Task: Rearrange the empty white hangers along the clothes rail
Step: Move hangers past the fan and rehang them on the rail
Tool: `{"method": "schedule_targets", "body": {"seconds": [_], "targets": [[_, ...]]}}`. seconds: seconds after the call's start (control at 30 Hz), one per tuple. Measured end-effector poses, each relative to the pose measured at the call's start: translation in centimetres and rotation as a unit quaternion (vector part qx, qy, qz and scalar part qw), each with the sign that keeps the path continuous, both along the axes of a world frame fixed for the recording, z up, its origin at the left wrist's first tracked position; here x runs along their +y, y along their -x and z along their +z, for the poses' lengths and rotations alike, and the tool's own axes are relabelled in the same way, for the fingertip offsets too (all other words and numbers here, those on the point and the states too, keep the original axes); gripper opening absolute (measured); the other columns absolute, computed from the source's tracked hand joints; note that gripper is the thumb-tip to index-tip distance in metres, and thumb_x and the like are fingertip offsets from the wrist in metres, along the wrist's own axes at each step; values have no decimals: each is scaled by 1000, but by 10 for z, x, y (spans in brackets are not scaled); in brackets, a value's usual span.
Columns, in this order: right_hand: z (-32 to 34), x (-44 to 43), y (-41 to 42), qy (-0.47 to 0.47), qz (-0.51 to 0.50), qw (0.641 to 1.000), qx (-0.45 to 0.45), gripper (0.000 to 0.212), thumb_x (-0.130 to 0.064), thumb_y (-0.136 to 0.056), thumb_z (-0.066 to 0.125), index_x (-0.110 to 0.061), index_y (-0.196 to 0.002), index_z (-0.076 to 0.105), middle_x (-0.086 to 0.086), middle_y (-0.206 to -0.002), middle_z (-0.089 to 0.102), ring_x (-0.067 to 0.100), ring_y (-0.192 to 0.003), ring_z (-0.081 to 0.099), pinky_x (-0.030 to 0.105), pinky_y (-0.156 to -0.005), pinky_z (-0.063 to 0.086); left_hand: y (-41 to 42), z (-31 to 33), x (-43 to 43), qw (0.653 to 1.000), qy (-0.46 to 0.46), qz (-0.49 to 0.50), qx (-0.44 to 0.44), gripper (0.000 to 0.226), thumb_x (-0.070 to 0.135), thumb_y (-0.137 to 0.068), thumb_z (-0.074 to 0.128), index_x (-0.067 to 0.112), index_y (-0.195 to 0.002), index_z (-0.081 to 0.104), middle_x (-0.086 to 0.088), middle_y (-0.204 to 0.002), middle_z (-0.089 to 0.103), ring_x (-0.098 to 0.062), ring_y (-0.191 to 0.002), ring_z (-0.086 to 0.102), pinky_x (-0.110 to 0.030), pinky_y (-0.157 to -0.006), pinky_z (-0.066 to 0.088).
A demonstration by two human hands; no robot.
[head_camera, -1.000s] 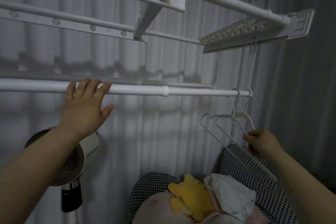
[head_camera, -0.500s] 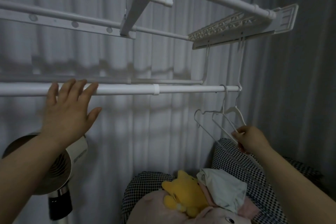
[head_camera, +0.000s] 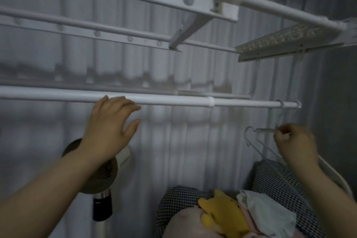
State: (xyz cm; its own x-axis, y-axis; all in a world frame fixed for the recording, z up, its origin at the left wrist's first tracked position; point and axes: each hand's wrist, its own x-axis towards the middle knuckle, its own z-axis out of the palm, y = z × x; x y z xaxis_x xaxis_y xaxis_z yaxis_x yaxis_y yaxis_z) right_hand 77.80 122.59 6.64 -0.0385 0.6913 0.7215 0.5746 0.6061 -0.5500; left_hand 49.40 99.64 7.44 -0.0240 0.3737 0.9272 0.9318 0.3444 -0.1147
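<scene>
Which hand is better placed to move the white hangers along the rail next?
Right. The right hand grips the white hangers hanging near the right end of the rail, so it can likely slide them. The left hand lies open against the rail well to the left, apart from them.

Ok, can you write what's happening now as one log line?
left hand: open, fingers at clothes rail | right hand: grips white hanger | hanger hooks: on rail's right end

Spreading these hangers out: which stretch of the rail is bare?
The rail is bare from the left hand to the white collar. The right end is crowded: the hangers hook there, and the right hand grips them.
</scene>
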Motion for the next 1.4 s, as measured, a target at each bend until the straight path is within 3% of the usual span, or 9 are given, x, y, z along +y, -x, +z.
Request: {"method": "schedule_targets", "body": {"seconds": [0.3, 0.4, 0.5, 0.63, 0.83, 0.9, 1.03, 1.27, 1.4], "targets": [[-5, -170, 185, 80, 341, 935, 46, 7, -4, -86, 57, -7, -90, 62, 4, -75, 55, 21, -79, 52, 19, -61, 37, 70, 14, -185, 995, 42, 63, -64, 40, 29, -80, 39, 6, -86, 71, -12, -82, 72, -29, -78, 68, -30, -77, 40], [-18, -230, 244, 127, 437, 889, 46, 27, 0, -85, 56, -21, -69, 54, -3, -65, 52, 24, -75, 54, 19, -64, 44, 100, 21, -252, 989, 40, 113, -84, 41, 25, -78, 37, 1, -83, 70, -19, -79, 71, -35, -73, 68, -32, -71, 44], [-26, -292, 289, 178, 500, 847, 32, 30, -3, -85, 56, -28, -67, 52, -3, -64, 53, 22, -75, 56, 23, -66, 46, 129, 25, -301, 978, 19, 164, -129, 43, 22, -77, 37, -2, -96, 68, -24, -95, 69, -41, -88, 65, -43, -78, 49], [-32, -361, 328, 257, 562, 786, 13, 7, -10, -89, 54, -13, -94, 56, -4, -65, 47, 12, -62, 48, 3, -48, 37, 168, 30, -327, 962, 84, 196, -171, 45, 24, -86, 41, 2, -123, 54, -20, -131, 53, -36, -119, 51, -41, -98, 38], [-48, -415, 368, 350, 576, 739, 0, 48, -25, -88, 58, -10, -130, 40, -13, -80, 46, -2, -71, 45, 12, -70, 42, 198, 40, -312, 956, 160, 182, -167, 52, 15, -93, 43, 12, -142, 26, -11, -152, 26, -28, -137, 30, -35, -109, 24], [-49, -421, 373, 394, 573, 719, 2, 53, -24, -87, 60, -12, -132, 36, -10, -82, 47, 3, -73, 49, 23, -77, 44, 201, 40, -303, 957, 169, 165, -165, 52, 16, -94, 42, 13, -143, 25, -9, -152, 24, -25, -138, 28, -33, -110, 23], [-50, -437, 378, 433, 608, 665, -4, 36, -2, -87, 56, -17, -113, 37, -1, -75, 53, 10, -54, 52, 21, -52, 42, 211, 33, -296, 959, 179, 161, -148, 50, 19, -95, 39, 16, -143, 26, -5, -152, 25, -21, -140, 22, -33, -111, 18], [-60, -412, 360, 373, 583, 721, -23, 9, -7, -89, 53, -15, -92, 55, -3, -53, 59, 3, -26, 43, 13, -30, 33, 219, 25, -297, 966, 159, 157, -129, 51, 22, -94, 40, 18, -143, 25, -4, -151, 28, -20, -140, 23, -33, -110, 15], [-54, -387, 338, 330, 551, 766, -36, 18, -6, -89, 53, -19, -78, 59, 0, -49, 55, 6, -27, 37, 17, -31, 28, 224, 20, -292, 970, 138, 151, -131, 49, 26, -94, 43, 15, -140, 32, -8, -148, 34, -25, -138, 28, -38, -111, 17]]}}
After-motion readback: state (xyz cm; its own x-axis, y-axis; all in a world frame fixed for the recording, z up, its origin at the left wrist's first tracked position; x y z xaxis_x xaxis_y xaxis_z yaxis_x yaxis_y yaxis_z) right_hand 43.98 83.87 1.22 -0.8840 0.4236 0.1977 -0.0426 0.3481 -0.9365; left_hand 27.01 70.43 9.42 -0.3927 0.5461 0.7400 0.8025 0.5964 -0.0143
